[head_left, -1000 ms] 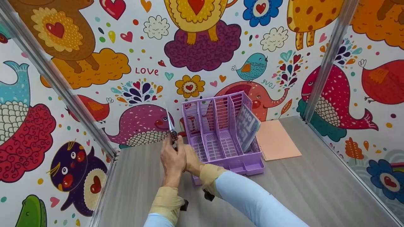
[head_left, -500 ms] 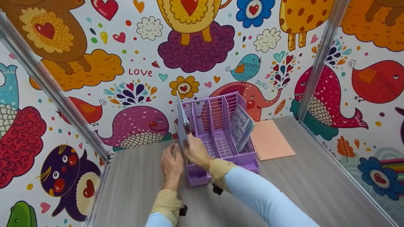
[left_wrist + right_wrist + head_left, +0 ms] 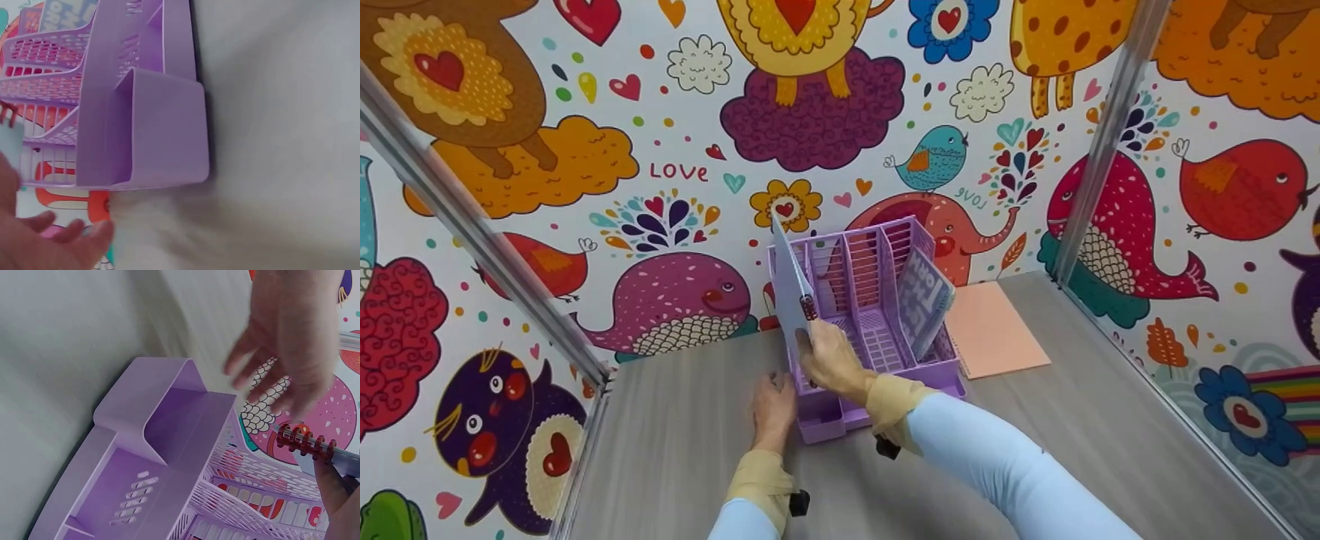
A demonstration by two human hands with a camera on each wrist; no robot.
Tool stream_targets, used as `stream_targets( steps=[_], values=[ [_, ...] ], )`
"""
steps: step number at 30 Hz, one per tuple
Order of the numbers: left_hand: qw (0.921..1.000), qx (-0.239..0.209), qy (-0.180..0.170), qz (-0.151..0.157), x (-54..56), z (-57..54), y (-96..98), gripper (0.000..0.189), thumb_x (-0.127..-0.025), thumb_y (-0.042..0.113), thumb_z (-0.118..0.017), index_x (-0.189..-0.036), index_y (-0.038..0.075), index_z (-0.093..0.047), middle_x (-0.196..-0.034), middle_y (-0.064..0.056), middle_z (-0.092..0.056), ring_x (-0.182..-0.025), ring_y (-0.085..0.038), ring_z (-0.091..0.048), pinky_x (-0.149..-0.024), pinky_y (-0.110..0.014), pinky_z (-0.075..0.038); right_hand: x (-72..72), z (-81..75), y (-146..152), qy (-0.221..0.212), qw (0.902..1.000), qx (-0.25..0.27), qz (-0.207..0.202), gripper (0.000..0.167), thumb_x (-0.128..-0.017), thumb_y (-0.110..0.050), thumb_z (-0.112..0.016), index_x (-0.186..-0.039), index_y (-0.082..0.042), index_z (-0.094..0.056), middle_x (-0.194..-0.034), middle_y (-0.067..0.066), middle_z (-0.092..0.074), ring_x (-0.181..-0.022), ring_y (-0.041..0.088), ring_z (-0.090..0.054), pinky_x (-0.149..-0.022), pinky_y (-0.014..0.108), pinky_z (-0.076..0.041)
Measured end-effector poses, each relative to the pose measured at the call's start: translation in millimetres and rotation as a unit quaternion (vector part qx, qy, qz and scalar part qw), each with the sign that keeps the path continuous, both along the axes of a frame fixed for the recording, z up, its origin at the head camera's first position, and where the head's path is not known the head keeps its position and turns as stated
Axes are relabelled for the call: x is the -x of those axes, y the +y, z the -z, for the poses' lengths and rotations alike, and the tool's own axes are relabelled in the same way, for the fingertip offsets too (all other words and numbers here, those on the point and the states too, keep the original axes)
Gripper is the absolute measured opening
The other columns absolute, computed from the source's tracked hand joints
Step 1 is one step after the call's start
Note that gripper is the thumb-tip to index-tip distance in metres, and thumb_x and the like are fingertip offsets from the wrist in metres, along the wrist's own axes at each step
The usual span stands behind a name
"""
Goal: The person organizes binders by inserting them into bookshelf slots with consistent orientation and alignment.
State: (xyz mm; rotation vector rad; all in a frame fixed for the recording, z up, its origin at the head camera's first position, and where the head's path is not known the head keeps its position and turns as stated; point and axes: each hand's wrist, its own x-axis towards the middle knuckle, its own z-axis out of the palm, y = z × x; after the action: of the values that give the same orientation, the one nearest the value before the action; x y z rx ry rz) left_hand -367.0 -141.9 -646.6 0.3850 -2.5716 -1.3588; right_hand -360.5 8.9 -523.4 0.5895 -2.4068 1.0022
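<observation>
My right hand (image 3: 834,361) grips a thin notebook (image 3: 786,289) with a pale blue-grey cover by its dark red ring-bound spine. The notebook stands upright at the leftmost slot of a purple plastic desk file organizer (image 3: 896,369), overlapping that slot in the head view. In the right wrist view the red binding rings (image 3: 306,443) show beside the right thumb. My left hand (image 3: 774,411) hovers at the organizer's left front corner, holding nothing, its fingers (image 3: 70,230) loosely extended. Beside it is the organizer's small front bin (image 3: 169,126).
A blue-grey book (image 3: 924,304) with big white letters leans in the organizer's rightmost slot. A peach notepad (image 3: 997,330) lies flat on the grey table (image 3: 1110,420) to the right. Walls printed with cartoon animals (image 3: 682,300) enclose the back and sides.
The notebook has moved from in front of both hands rightward to the leftmost slot in my right hand. My left hand has let go of it and drawn back slightly.
</observation>
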Motion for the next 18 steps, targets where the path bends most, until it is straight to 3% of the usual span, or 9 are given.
stream_targets(
  steps=[4, 6, 11, 18],
  values=[
    [0.9965, -0.020, -0.079, 0.017, 33.5, 59.4, -15.3, 0.067, -0.111, 0.048, -0.052, -0.152, -0.004, -0.061, -0.154, -0.031, -0.066, -0.144, -0.055, -0.063, -0.120, -0.066, -0.051, -1.9, -2.9, 7, -0.009, 1.0000, 0.000, 0.001, 0.015, -0.113, -0.011, -0.058, -0.102, -0.004, -0.065, -0.087, 0.018, -0.074, -0.084, 0.039, -0.077, -0.079, 0.054, -0.066],
    [0.9936, -0.035, -0.103, 0.029, 39.4, 71.2, -20.2, 0.068, -0.110, 0.049, -0.054, -0.152, -0.004, -0.061, -0.155, -0.032, -0.065, -0.145, -0.056, -0.061, -0.121, -0.066, -0.051, -2.5, -3.2, 10, -0.014, 0.9999, 0.001, 0.002, 0.013, -0.112, -0.011, -0.059, -0.103, -0.004, -0.065, -0.088, 0.018, -0.074, -0.084, 0.038, -0.077, -0.079, 0.054, -0.067],
    [0.9914, -0.046, -0.114, 0.046, 47.6, 87.3, -21.9, 0.064, -0.109, 0.049, -0.056, -0.146, -0.002, -0.067, -0.149, -0.032, -0.069, -0.139, -0.056, -0.065, -0.116, -0.066, -0.054, -2.7, -5.8, 19, -0.024, 0.9997, 0.002, -0.001, 0.017, -0.114, -0.014, -0.057, -0.108, -0.002, -0.067, -0.092, 0.019, -0.076, -0.086, 0.038, -0.078, -0.080, 0.053, -0.067],
    [0.9935, -0.024, -0.099, 0.051, 50.1, 84.2, -7.6, 0.061, -0.111, 0.042, -0.052, -0.149, -0.004, -0.065, -0.151, -0.032, -0.068, -0.141, -0.055, -0.065, -0.119, -0.064, -0.053, 2.8, -11.3, 31, 0.003, 0.9998, 0.017, 0.011, 0.032, -0.114, -0.017, -0.057, -0.135, 0.005, -0.066, -0.115, 0.028, -0.080, -0.102, 0.045, -0.081, -0.090, 0.057, -0.068]
  ],
)
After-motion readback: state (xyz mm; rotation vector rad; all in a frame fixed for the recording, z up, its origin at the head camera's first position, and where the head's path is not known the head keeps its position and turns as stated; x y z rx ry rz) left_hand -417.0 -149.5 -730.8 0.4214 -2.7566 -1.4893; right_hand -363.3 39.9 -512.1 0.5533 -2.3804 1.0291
